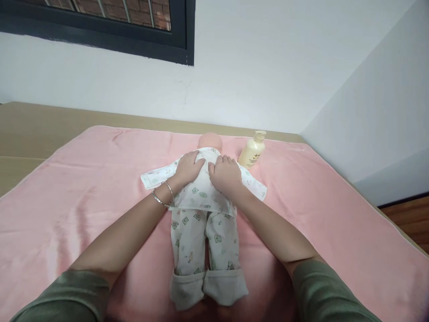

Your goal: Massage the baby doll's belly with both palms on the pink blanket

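Observation:
A baby doll (pixel 210 141) lies stretched out on a pink sheet, its bare round head away from me. It wears a white patterned top (pixel 204 197) and matching trousers (pixel 219 241) with turned-up cuffs. My left hand (pixel 190 168) rests flat on the upper left of the top, thumb apart from the fingers. On the upper right, my right hand (pixel 226 173) lies flat in the same way. Both sleeves of the top spread outward. Past my right hand, a cream pump bottle (pixel 252 152) leans beside the doll's shoulder.
The pink sheet (pixel 100 188) covers most of a wooden surface (pixel 36 123). A white wall (pixel 248 71) rises behind it, with a dark window frame (pixel 182 31) at upper left. Another wall stands at the right, above a brown wooden area (pixel 407 219).

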A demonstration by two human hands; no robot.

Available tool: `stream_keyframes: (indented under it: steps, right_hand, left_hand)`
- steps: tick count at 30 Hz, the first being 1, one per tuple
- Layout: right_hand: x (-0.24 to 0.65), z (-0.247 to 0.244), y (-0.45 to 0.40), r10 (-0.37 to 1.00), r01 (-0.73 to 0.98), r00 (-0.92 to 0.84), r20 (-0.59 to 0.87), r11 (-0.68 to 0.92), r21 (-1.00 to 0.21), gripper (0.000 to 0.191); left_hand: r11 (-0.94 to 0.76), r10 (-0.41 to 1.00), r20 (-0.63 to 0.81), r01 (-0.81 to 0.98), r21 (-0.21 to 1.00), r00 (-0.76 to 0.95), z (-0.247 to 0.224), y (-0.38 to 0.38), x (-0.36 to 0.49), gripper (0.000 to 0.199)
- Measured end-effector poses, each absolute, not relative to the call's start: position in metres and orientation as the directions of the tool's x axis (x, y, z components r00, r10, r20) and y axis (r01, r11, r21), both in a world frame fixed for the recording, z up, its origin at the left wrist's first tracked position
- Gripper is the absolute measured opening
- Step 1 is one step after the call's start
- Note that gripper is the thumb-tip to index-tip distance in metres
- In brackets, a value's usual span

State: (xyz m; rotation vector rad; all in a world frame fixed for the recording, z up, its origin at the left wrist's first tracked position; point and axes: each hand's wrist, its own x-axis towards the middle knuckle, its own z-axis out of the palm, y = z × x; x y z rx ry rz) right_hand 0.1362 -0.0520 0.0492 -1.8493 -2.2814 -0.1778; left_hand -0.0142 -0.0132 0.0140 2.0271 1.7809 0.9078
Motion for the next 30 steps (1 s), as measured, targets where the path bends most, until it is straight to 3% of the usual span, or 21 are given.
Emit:
stream_keyframes:
  steps: [4, 9, 11, 15, 20, 22, 24, 30]
  right_hand:
    - [0.136, 0.043, -0.057, 0.888, 0.92, -0.375, 0.268, 0.391, -0.008, 0.043]
    - [0.152, 0.047, -0.028, 0.937, 0.913, -0.278, 0.211, 0.326, -0.246, 0.042]
    - [0.158, 0.05, -0.017, 0.946, 0.897, -0.262, 0.19, 0.311, -0.314, 0.044]
    - [0.161, 0.052, -0.014, 0.931, 0.89, -0.303, 0.203, 0.352, -0.29, 0.046]
    - [0.147, 0.057, -0.043, 0.927, 0.931, -0.326, 0.183, 0.349, -0.107, 0.044]
    - [0.141, 0.058, -0.053, 0.899, 0.919, -0.381, 0.216, 0.395, -0.022, 0.04]
    - [0.14, 0.058, -0.055, 0.89, 0.913, -0.396, 0.228, 0.407, -0.004, 0.038]
    - [0.158, 0.058, -0.024, 0.959, 0.934, -0.24, 0.151, 0.271, -0.234, 0.05]
  left_hand:
    - [-0.212, 0.961, 0.259, 0.869, 0.447, 0.1, 0.031, -0.025, -0.009, 0.044]
    - [-0.297, 0.938, 0.224, 0.947, 0.123, 0.265, 0.055, -0.055, 0.006, 0.04]
    - [-0.332, 0.928, 0.2, 0.941, 0.063, 0.314, 0.06, -0.064, 0.012, 0.04]
    - [-0.286, 0.941, 0.229, 0.947, 0.146, 0.248, 0.058, -0.063, 0.013, 0.04]
    - [-0.267, 0.944, 0.302, 0.843, 0.467, 0.132, 0.039, -0.036, -0.001, 0.037]
    - [-0.279, 0.938, 0.328, 0.801, 0.531, 0.109, 0.035, -0.03, -0.005, 0.035]
    - [-0.272, 0.935, 0.339, 0.819, 0.504, 0.103, 0.036, -0.032, -0.005, 0.034]
    - [-0.195, 0.953, 0.271, 0.96, 0.202, 0.136, 0.057, -0.058, 0.014, 0.042]
